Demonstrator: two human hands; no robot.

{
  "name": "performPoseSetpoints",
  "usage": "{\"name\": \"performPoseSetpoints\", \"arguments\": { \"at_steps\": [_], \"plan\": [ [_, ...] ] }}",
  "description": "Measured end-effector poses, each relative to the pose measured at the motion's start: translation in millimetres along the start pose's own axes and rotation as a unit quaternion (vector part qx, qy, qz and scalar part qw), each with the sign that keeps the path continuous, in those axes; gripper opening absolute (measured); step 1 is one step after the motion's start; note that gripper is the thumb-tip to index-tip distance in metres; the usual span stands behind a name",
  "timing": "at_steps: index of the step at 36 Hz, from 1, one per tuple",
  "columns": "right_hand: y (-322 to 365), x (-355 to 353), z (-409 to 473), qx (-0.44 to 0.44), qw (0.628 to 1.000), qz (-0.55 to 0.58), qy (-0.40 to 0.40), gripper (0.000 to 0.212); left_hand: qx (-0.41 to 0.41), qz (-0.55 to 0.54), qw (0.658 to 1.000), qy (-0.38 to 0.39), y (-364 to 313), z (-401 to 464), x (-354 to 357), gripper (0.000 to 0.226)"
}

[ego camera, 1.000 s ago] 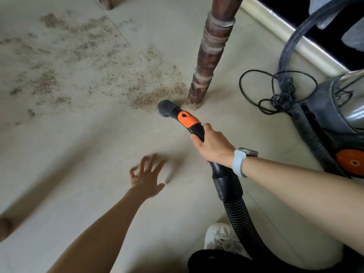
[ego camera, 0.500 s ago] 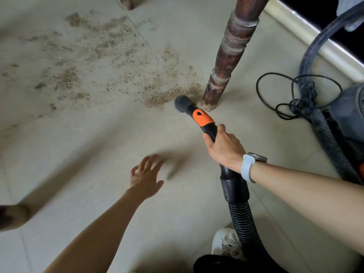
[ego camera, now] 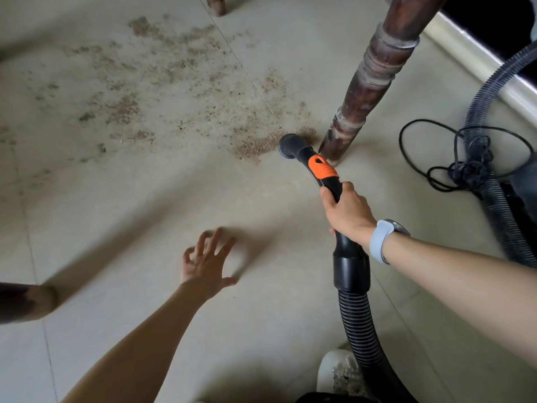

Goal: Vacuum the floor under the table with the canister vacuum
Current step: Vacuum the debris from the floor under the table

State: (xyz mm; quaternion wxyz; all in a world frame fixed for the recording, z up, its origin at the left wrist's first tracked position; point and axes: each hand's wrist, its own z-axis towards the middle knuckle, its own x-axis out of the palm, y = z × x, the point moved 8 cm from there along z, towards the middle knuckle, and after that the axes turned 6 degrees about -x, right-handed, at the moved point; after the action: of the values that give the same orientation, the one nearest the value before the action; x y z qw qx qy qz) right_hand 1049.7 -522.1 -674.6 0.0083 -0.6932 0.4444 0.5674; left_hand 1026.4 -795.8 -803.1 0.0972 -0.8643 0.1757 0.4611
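— Why is the nozzle (ego camera: pixel 290 145) so low by the table leg (ego camera: pixel 369 82)?
— To reach the crumbs (ego camera: pixel 255 145) piled there; the right hand (ego camera: pixel 347 215) has its fingers wrapped round the hose handle (ego camera: pixel 329 178).
— And the left hand (ego camera: pixel 205 263)?
— Fingers spread, empty, over the floor (ego camera: pixel 145 213), probably for balance.

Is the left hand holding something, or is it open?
Open. The left hand holds nothing; its fingers are spread above the bare floor. Only the right hand grips the vacuum handle.
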Motion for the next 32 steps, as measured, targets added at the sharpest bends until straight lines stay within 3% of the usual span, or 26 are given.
{"name": "performPoseSetpoints", "arguments": {
  "at_steps": [13,23,32],
  "plan": [
    [1.4,-3.4,18.0,0.001,0.992,0.117,0.041,0.033,0.003,-0.002,1.000,-0.003,-0.1,0.0,-0.1,0.094],
    [14.5,7.3,20.0,-0.021,0.988,0.136,0.071,0.029,0.006,-0.009,1.000,-0.007,0.5,-0.4,-0.4,0.094],
    [13.0,10.4,19.9,0.022,0.969,0.231,0.088,0.031,0.005,-0.007,1.000,-0.007,1.5,0.3,1.2,0.094]
  ]
}}
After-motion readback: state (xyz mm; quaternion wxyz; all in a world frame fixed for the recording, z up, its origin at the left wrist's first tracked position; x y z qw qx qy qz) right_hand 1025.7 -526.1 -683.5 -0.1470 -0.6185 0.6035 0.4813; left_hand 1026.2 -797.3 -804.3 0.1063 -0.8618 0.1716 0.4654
